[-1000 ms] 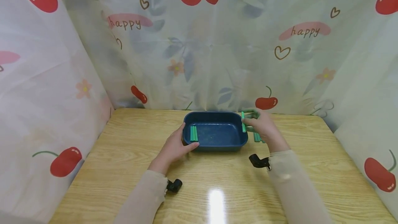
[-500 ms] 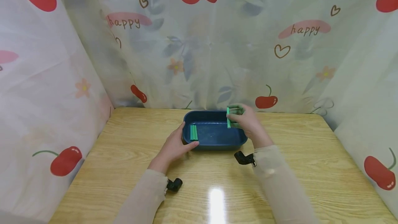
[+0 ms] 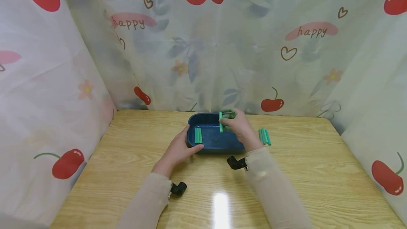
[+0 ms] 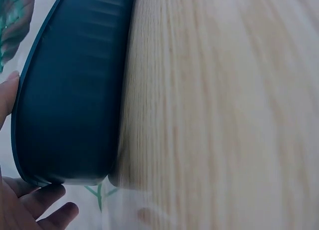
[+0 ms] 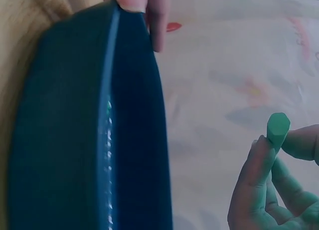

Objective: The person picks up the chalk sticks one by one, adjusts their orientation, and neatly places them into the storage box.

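Note:
My left hand [image 3: 178, 147] holds the left end of a dark blue rectangular tub [image 3: 219, 151], thumb along the front rim and fingers round the end wall. Between the thumb and fingers of my right hand [image 3: 240, 126], a short green stick [image 3: 220, 122] is pinched upright above the tub's middle. The right wrist view shows this stick's flat faceted end, and the fingers around it look green. Three like green sticks [image 3: 198, 136] lie side by side at the tub's left end. The left wrist view shows the tub's outer wall [image 4: 75, 90] and the left fingertips against it.
Several more green sticks [image 3: 264, 136] lie in a row on the wooden table [image 3: 203, 193], just right of the tub. A cherry-print curtain [image 3: 216, 56] closes off the back and both sides. Black wrist cameras stick out from both sleeves.
My right hand has carried its green stick leftward, from the tub's right rim to over its middle. The sticks on the table are now uncovered. My left hand stays in place.

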`<state>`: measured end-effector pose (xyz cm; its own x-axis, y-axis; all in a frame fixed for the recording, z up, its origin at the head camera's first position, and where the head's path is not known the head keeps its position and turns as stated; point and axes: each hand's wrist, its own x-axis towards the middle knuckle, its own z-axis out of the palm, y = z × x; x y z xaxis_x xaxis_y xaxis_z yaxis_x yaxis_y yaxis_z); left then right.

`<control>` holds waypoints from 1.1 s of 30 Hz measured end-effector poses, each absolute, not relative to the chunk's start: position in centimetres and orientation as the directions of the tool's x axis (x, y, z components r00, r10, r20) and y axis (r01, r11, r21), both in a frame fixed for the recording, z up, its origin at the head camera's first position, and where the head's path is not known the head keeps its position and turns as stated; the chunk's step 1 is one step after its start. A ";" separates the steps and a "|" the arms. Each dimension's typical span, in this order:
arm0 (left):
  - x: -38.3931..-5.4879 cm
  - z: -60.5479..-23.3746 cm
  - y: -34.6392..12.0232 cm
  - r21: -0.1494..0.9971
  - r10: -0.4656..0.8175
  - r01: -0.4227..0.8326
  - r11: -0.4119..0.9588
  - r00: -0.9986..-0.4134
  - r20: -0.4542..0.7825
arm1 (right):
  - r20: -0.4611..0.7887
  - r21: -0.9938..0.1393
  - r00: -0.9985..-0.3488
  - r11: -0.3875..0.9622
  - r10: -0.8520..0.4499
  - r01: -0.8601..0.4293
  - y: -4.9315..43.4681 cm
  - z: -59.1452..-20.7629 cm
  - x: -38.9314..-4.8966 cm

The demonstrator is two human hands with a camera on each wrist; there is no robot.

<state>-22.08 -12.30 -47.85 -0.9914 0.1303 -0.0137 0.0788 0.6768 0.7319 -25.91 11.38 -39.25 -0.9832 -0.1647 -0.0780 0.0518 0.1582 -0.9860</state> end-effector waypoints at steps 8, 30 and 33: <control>-22.0 -47.8 -12.4 0.736 0.131 0.078 0.672 -0.991 -0.014 | -0.081 -0.985 -0.979 0.166 -0.186 0.050 9.7 -41.2 -26.8; -22.2 -48.0 -12.5 0.753 0.143 0.083 0.653 -0.990 -0.015 | -0.172 -0.929 -0.976 0.352 -0.131 0.117 6.1 -46.2 -29.5; -22.1 -48.0 -12.5 0.751 0.142 0.081 0.655 -0.990 -0.017 | -0.207 -0.925 -0.970 0.350 -0.128 0.151 5.8 -46.4 -29.7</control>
<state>-22.14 -12.49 -47.96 -0.9897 0.1422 -0.0172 0.0811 0.6552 0.7511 -29.71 5.79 -46.45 -0.9699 -0.1278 -0.2071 0.1513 0.3496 -0.9246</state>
